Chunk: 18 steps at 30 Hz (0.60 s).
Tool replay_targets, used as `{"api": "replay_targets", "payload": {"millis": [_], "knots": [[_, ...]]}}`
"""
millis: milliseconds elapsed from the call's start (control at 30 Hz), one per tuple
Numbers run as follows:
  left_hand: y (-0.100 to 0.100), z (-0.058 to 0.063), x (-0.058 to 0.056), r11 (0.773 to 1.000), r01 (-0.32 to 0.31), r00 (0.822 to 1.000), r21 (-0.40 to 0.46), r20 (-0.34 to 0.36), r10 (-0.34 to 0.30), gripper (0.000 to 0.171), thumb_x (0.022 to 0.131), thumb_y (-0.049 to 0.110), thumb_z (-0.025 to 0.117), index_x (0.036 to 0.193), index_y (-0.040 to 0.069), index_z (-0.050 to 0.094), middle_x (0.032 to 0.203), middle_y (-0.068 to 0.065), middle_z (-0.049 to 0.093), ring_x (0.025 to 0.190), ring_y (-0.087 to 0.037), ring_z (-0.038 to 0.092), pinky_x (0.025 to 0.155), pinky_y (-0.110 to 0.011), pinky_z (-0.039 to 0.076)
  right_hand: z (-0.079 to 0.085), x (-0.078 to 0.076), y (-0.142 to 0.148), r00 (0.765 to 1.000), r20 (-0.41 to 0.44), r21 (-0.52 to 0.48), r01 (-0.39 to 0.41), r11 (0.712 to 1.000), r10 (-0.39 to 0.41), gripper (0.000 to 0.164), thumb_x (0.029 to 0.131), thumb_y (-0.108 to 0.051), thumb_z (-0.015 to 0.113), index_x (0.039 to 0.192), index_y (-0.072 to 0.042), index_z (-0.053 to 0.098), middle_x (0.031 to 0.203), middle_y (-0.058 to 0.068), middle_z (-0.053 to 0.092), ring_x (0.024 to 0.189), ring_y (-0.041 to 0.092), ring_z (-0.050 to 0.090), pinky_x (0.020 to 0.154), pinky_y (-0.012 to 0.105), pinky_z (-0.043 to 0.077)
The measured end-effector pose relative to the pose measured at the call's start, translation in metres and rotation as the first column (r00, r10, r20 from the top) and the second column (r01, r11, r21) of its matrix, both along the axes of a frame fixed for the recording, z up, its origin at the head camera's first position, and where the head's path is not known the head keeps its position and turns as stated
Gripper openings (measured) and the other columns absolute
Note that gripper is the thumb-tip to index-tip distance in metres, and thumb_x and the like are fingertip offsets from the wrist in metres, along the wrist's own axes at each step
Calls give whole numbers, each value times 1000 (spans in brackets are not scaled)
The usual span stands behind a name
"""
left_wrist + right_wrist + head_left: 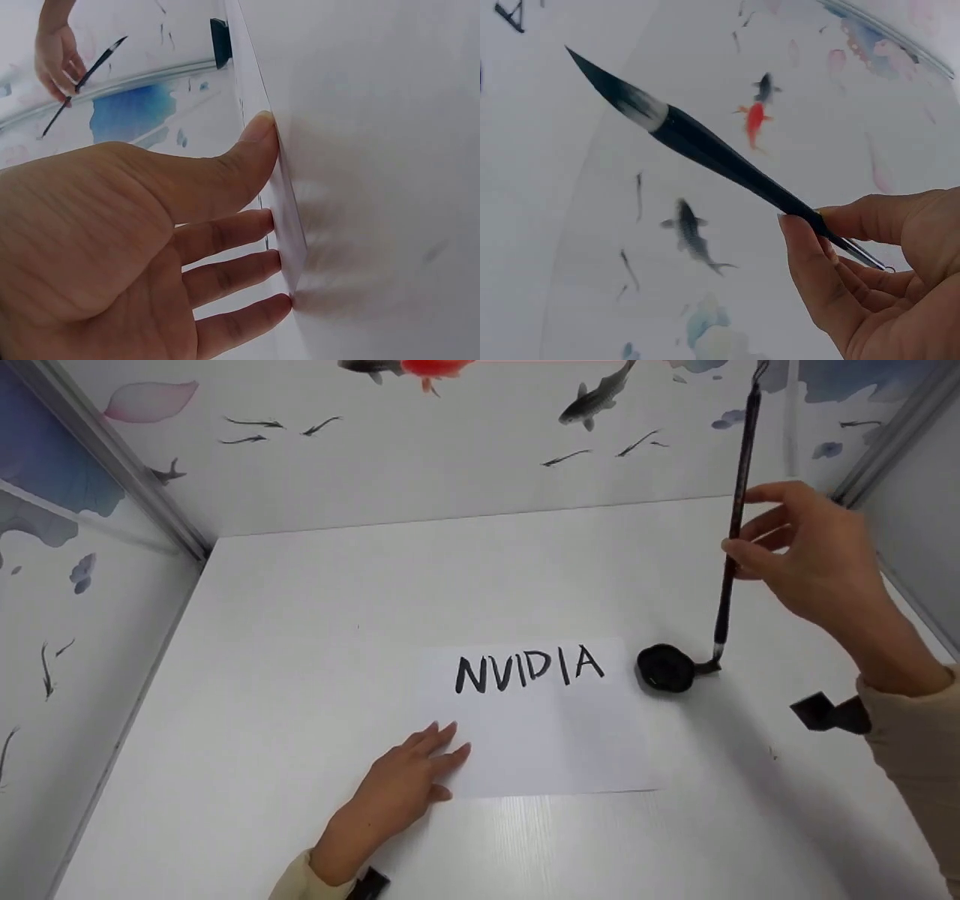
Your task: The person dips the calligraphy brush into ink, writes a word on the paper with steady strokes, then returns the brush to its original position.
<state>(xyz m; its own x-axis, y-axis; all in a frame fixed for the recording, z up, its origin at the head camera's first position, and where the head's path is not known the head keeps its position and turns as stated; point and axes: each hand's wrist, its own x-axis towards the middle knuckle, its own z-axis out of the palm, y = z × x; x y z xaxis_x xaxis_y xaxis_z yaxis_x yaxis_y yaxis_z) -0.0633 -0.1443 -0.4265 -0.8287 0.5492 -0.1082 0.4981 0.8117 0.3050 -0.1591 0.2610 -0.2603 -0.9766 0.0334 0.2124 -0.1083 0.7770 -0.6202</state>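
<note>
My right hand (821, 559) pinches the dark handle of a calligraphy brush (742, 472) between thumb and fingers. Its hair tip, black with ink and pale near the handle, shows bent to one side in the right wrist view. In the head view that tip appears just right of a small round black ink dish (665, 668); no contact can be made out. A white sheet of paper (540, 750) bears the black brushed letters "NVIDIA" (529, 669). On the paper's lower left edge rests my left hand (401, 784), its fingers spread and fairly straight, fingertips touching the sheet.
The sheet and dish lie on a white table (300, 645). Upright panels printed with fish and lotus petals stand behind (465, 457) and at the left (75, 660), with another panel at the right. Black wrist mounts (829, 712) stick out by both sleeves.
</note>
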Motion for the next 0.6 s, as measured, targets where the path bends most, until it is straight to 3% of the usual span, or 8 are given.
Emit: {"api": "replay_targets", "payload": {"millis": [100,267,400,600], "knots": [[-1,0,0,1000,-5,1000,-1,2,5,59,81,19,74,137,15,55,147,-11,42,133,-35,39,97,-48,43,-12,-8,12,992,116,-8,-55,998,56,58,91,-17,66,140,-3,39,108,19,58,71,1,64,59,14,50],[-2,0,0,1000,-15,1000,-8,-6,15,59,81,19,74,137,15,55,146,-11,42,132,-35,39,97,-48,43,-29,-20,28,958,257,-48,-120,992,128,52,91,-14,67,132,2,41,107,22,58,73,18,70,62,24,55],[0,0,-1,1000,-20,1000,-17,-3,20,60,81,18,75,137,16,55,146,-10,43,133,-33,39,98,-47,43,-45,-27,37,930,340,-83,-120,989,141,48,91,-10,65,130,4,42,107,24,55,76,20,69,65,30,57],[1,-2,0,1000,-19,1000,-13,-2,19,60,81,19,75,137,17,55,147,-9,42,133,-33,39,98,-46,43,-73,-39,45,865,469,-142,-125,982,178,49,91,-10,65,131,7,42,111,26,56,80,22,69,72,36,57]]}}
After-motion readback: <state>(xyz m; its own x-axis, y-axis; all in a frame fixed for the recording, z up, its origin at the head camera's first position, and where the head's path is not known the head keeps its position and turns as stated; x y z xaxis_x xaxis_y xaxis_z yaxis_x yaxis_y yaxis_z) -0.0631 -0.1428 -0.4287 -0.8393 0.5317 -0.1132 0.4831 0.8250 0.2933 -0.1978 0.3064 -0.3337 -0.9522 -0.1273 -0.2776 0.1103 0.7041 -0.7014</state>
